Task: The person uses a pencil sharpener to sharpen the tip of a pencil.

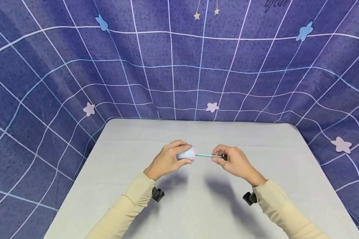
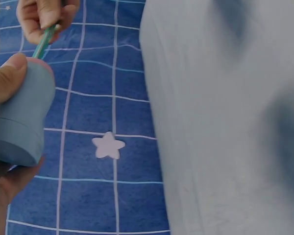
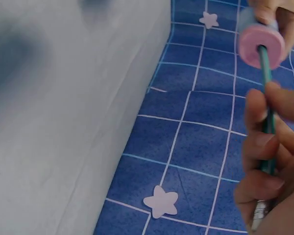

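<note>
My left hand (image 1: pixel 167 158) grips a light-blue pencil sharpener (image 1: pixel 185 154) with a pink end, held on its side above the table. A green pencil (image 1: pixel 204 155) runs straight into the hole in the pink end, as the right wrist view shows. My right hand (image 1: pixel 235 161) holds the pencil, its fingers curled round the shaft. In the right wrist view a silvery band shows near the pencil's back end, below the fingers. The pencil's tip is hidden inside the sharpener (image 2: pixel 29 105). A short stretch of bare shaft lies between the two hands.
Beneath both hands is a table with a pale cloth (image 1: pixel 185 205), on which the arms cast shadows. A blue-purple curtain (image 1: pixel 185 79) with grid lines and stars hangs behind it and at both sides. Small black devices (image 1: pixel 158 194) are worn at the wrists.
</note>
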Demonstrator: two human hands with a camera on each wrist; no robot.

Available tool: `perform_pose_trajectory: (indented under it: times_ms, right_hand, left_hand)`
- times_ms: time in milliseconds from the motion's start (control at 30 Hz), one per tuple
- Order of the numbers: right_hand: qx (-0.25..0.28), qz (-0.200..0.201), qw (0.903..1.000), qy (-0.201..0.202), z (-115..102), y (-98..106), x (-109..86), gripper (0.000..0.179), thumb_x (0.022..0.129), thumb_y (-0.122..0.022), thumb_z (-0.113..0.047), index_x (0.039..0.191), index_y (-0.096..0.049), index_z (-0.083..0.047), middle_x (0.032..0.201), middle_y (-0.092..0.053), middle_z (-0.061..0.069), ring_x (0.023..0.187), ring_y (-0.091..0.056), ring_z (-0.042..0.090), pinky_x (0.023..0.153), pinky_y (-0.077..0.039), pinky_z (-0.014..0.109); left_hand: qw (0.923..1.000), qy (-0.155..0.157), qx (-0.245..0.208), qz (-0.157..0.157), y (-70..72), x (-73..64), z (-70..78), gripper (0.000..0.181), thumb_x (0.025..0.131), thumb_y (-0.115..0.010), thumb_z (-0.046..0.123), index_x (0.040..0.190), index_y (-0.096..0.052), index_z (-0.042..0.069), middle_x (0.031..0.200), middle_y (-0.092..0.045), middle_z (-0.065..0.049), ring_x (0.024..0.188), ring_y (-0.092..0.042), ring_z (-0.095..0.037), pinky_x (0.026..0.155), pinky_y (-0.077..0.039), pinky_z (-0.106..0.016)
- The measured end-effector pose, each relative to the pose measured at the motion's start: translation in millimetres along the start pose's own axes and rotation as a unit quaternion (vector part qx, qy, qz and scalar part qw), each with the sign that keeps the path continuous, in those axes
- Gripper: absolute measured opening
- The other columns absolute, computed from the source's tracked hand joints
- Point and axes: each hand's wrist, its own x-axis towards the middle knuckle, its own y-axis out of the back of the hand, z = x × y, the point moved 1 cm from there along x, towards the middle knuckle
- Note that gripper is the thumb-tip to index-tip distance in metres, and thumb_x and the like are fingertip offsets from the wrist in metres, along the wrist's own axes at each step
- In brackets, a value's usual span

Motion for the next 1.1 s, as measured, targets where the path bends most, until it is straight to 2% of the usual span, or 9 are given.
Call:
perform_pose_trajectory:
  times_ms: [100, 300, 400, 500, 667, 767, 900, 967, 1100]
  right_hand:
    - [-0.040, 0.069, 0.9950, 0.061, 2.3, -2.8, -1.0, 0.020, 0.074, -0.081, -0.012, 0.086, -0.065, -0.014, 0.071, -0.067, -0.007, 0.053, -0.044, -0.002, 0.050, -0.039, 0.019]
    - [-0.096, 0.195, 0.9610, 0.171, 6.8, -6.2, -3.4, 0.022, 0.070, -0.082, -0.007, 0.084, -0.067, -0.015, 0.075, -0.067, -0.007, 0.058, -0.054, 0.002, 0.049, -0.042, 0.018]
    - [-0.100, 0.230, 0.9469, 0.202, 5.8, -6.2, -4.5, 0.016, 0.073, -0.079, -0.009, 0.084, -0.068, -0.015, 0.076, -0.068, -0.006, 0.061, -0.059, 0.007, 0.051, -0.045, 0.022]
    - [-0.105, 0.260, 0.9312, 0.233, 3.5, -5.9, -4.9, 0.004, 0.084, -0.071, -0.016, 0.084, -0.069, -0.013, 0.076, -0.068, -0.004, 0.063, -0.062, 0.012, 0.053, -0.048, 0.027]
    - [-0.146, 0.299, 0.9015, 0.277, 1.2, -5.7, -4.7, 0.021, 0.094, -0.060, -0.026, 0.083, -0.071, -0.012, 0.076, -0.069, -0.002, 0.061, -0.062, 0.014, 0.053, -0.047, 0.029]
    - [-0.175, 0.323, 0.8804, 0.299, 1.4, -5.7, -5.3, 0.020, 0.093, -0.061, -0.024, 0.083, -0.073, -0.011, 0.076, -0.070, 0.000, 0.060, -0.062, 0.015, 0.050, -0.044, 0.028]
    - [-0.193, 0.346, 0.8574, 0.328, 2.3, -6.2, -5.8, 0.018, 0.092, -0.063, -0.021, 0.084, -0.074, -0.008, 0.075, -0.070, 0.002, 0.060, -0.063, 0.016, 0.049, -0.044, 0.029]
    - [-0.193, 0.342, 0.8556, 0.337, 2.3, -6.6, -5.6, 0.017, 0.091, -0.064, -0.019, 0.085, -0.074, -0.007, 0.075, -0.070, 0.002, 0.060, -0.062, 0.016, 0.048, -0.044, 0.028]
    - [-0.177, 0.319, 0.8664, 0.341, 2.8, -5.8, -5.8, 0.016, 0.091, -0.064, -0.018, 0.086, -0.073, -0.006, 0.076, -0.070, 0.002, 0.060, -0.062, 0.015, 0.049, -0.045, 0.028]
  left_hand:
    - [1.0000, 0.000, 0.007, -0.002, 4.2, 4.8, -1.3, 0.046, 0.075, -0.082, 0.020, 0.114, -0.068, 0.000, 0.106, -0.067, -0.008, 0.093, -0.065, -0.017, 0.078, -0.055, -0.026]
    - [0.9985, 0.046, -0.024, -0.016, 8.5, 9.5, -2.8, 0.044, 0.077, -0.080, 0.022, 0.113, -0.068, 0.001, 0.103, -0.068, -0.006, 0.087, -0.062, -0.015, 0.072, -0.053, -0.025]
    - [0.9943, 0.083, -0.057, -0.034, 10.0, 9.6, -2.7, 0.042, 0.079, -0.078, 0.022, 0.115, -0.068, 0.003, 0.105, -0.069, -0.006, 0.084, -0.060, -0.014, 0.070, -0.051, -0.024]
    - [0.9876, 0.119, -0.088, -0.053, 12.7, 11.1, -2.6, 0.038, 0.083, -0.075, 0.022, 0.117, -0.068, 0.006, 0.108, -0.069, -0.006, 0.083, -0.059, -0.014, 0.070, -0.050, -0.024]
    - [0.9702, 0.180, -0.133, -0.093, 17.3, 13.8, -3.6, 0.030, 0.087, -0.070, 0.024, 0.115, -0.068, 0.013, 0.102, -0.069, -0.003, 0.079, -0.059, -0.012, 0.068, -0.050, -0.025]
    - [0.9626, 0.192, -0.144, -0.127, 18.6, 14.2, -3.6, 0.032, 0.089, -0.067, 0.026, 0.117, -0.067, 0.011, 0.099, -0.068, -0.004, 0.078, -0.058, -0.012, 0.067, -0.050, -0.025]
    - [0.9598, 0.186, -0.145, -0.152, 19.9, 14.2, -2.7, 0.032, 0.089, -0.067, 0.028, 0.116, -0.068, 0.011, 0.096, -0.069, -0.002, 0.078, -0.058, -0.013, 0.066, -0.049, -0.024]
    - [0.9613, 0.182, -0.142, -0.150, 21.4, 14.5, -1.4, 0.029, 0.089, -0.068, 0.027, 0.113, -0.069, 0.011, 0.095, -0.070, -0.001, 0.077, -0.058, -0.012, 0.066, -0.050, -0.024]
    - [0.9661, 0.171, -0.124, -0.148, 22.9, 16.5, 3.3, 0.027, 0.086, -0.070, 0.026, 0.109, -0.070, 0.012, 0.093, -0.070, 0.000, 0.076, -0.059, -0.011, 0.067, -0.051, -0.024]
